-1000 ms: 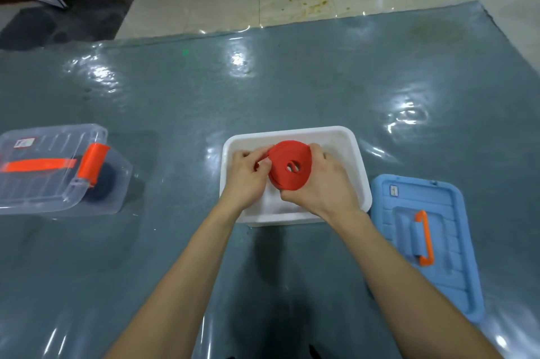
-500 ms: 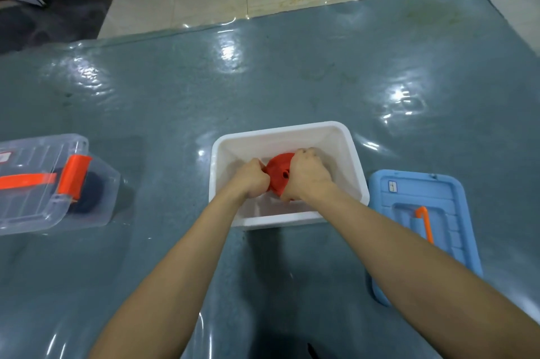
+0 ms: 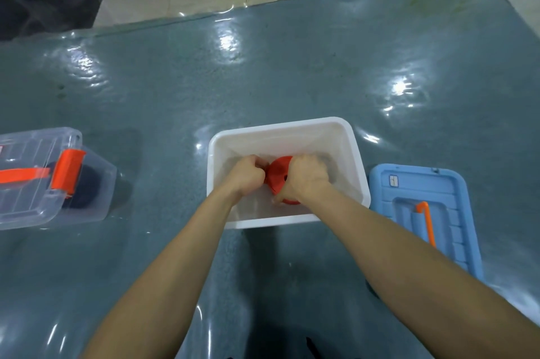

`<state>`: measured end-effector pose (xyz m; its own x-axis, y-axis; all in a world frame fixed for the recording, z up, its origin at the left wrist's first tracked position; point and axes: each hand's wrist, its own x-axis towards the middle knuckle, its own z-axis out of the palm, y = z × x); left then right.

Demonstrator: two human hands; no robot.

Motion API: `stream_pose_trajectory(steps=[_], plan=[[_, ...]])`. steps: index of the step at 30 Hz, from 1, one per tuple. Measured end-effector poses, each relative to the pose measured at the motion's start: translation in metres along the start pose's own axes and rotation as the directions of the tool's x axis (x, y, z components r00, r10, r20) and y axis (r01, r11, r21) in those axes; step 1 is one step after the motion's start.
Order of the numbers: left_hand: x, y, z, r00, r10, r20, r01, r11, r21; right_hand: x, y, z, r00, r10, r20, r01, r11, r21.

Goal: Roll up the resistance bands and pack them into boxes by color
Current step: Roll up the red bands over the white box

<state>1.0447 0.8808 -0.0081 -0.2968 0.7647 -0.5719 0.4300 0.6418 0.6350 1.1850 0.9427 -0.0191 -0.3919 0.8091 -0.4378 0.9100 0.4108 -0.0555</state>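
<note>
Between both hands, low inside white box (image 3: 280, 125): one red resistance band roll (image 3: 277, 173), coiled tight, standing on edge, small core hole partly showing.

Grip, left hand (image 3: 247, 173): fingers curled, pinching left rim of roll.
Grip, right hand (image 3: 306, 177): wrapped over top and right side of roll, covering most of it.
Roll at or near box floor; actual contact hidden under right hand, not discernible.

Just past right hand, beside white box: blue lid (image 3: 409, 183), flat on glossy grey-green table cover (image 3: 292, 66), orange handle (image 3: 428, 221) folded down. Not yet fitted to anything.

Well apart, far out beyond left hand: clear lidded box (image 3: 29, 206), orange clasp (image 3: 68, 171) on top, dark roll (image 3: 87, 183) visible through wall, presumably a band.

Progress, as judged:
- Dark colour: rolled, boxed, lidded. Done.
- Red colour: rolled, held down inside white box. Nearly done.
- Left to do: release of roll, with care against coil springing loose; blue lid, probably meant for white box, to be pressed on.
- Further bands, if any, outside view.
</note>
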Motion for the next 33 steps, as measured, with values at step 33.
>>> stream_pose_trajectory(steps=[33], plan=[[-0.097,0.004,0.079,0.751,0.495,-0.438,-0.021,0.68,0.733,-0.166,0.221,0.072,0.66,0.69,-0.297,-0.376,0.645,0.665]])
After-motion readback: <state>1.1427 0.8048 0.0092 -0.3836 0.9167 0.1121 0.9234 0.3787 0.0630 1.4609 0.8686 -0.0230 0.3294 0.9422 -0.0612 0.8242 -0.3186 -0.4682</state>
